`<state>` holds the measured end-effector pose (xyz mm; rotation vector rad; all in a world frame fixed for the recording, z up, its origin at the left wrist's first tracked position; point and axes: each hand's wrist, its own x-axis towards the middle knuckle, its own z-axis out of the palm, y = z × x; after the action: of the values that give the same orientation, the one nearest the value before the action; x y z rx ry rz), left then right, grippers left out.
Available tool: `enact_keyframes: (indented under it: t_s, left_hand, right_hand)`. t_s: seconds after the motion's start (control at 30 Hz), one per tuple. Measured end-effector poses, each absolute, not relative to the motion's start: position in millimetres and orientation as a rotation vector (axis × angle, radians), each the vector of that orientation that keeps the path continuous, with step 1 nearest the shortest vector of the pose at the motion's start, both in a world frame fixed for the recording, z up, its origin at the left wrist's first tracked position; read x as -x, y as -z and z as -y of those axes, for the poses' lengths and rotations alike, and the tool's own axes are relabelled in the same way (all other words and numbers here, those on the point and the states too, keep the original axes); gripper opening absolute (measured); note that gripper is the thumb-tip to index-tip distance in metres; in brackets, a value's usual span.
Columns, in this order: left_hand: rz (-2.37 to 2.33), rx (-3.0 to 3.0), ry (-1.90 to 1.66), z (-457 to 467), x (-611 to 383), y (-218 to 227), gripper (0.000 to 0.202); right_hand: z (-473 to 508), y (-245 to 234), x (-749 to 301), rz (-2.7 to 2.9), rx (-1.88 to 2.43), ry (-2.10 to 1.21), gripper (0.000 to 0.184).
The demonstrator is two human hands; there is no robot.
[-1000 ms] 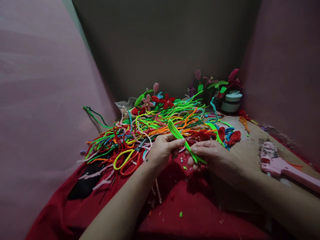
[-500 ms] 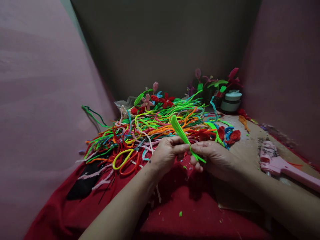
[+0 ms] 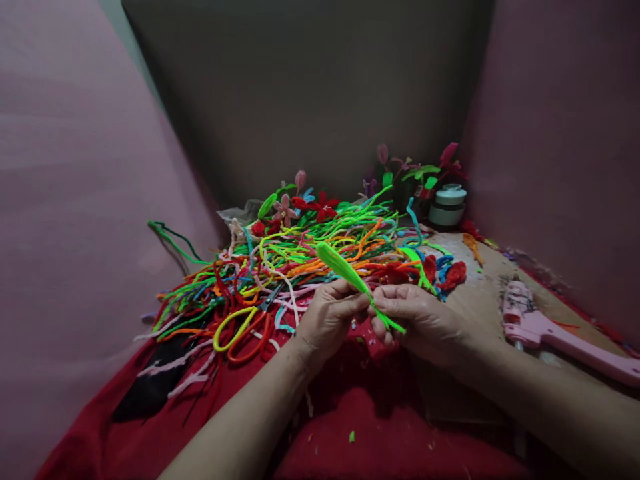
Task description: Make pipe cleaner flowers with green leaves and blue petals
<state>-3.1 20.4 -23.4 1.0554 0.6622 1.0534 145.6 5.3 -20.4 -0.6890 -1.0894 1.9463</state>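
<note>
A bright green pipe-cleaner leaf (image 3: pixel 343 267) is held between both hands above the red cloth. My left hand (image 3: pixel 333 310) pinches it near the base of the blade, thumb and fingers together. On the other side, my right hand (image 3: pixel 413 310) grips the twisted stem just below, where loose green ends poke out under the fingers. The blade points up and to the left. Behind the hands spreads a heap of coloured pipe cleaners (image 3: pixel 300 247). Scissors (image 3: pixel 240 330) with yellow and orange handles lie left of my left hand.
A pink glue gun (image 3: pixel 545 327) rests on cardboard (image 3: pixel 487 287) at the right. Red and blue petals (image 3: pixel 453 275) lie near my right hand. Farther back are a lidded jar (image 3: pixel 449 203) and pipe-cleaner flowers (image 3: pixel 325 207). A black flat item (image 3: pixel 150 387) sits at the left.
The green leaf has tipped further left and now lies flatter. Both hands keep their hold on it. The whole view has shifted slightly, so the surroundings appear further left.
</note>
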Motion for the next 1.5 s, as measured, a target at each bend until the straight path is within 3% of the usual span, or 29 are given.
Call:
enact_keyframes:
  t_s: [0.17, 0.37, 0.47, 0.87, 1.3, 1.5]
  left_hand:
    - [-0.754, -1.029, -1.095, -25, 3, 25, 0.022]
    - [-0.862, -1.081, -1.095, -31, 6, 30, 0.025]
    - [-0.892, -1.108, -1.075, -31, 7, 31, 0.024]
    - [-0.974, -1.168, -1.034, -31, 6, 34, 0.027]
    - [-1.063, -1.354, -1.001, -30, 2, 35, 0.021]
    - [-1.117, -1.440, -0.981, -28, -1, 37, 0.013]
  right_hand:
    - [-8, 11, -151, 1.293, 0.848, -1.563, 0.023]
    - [-29, -8, -185, 1.578, 1.461, -0.237, 0.017]
    - [-42, -9, -200, 1.623, 1.722, 0.096, 0.019]
    - [-54, 0, -208, 1.838, 2.076, 0.416, 0.042]
    - [-31, 3, -185, 1.973, 1.556, 0.576, 0.029]
    - [-19, -2, -171, 2.170, 1.395, 0.465, 0.031]
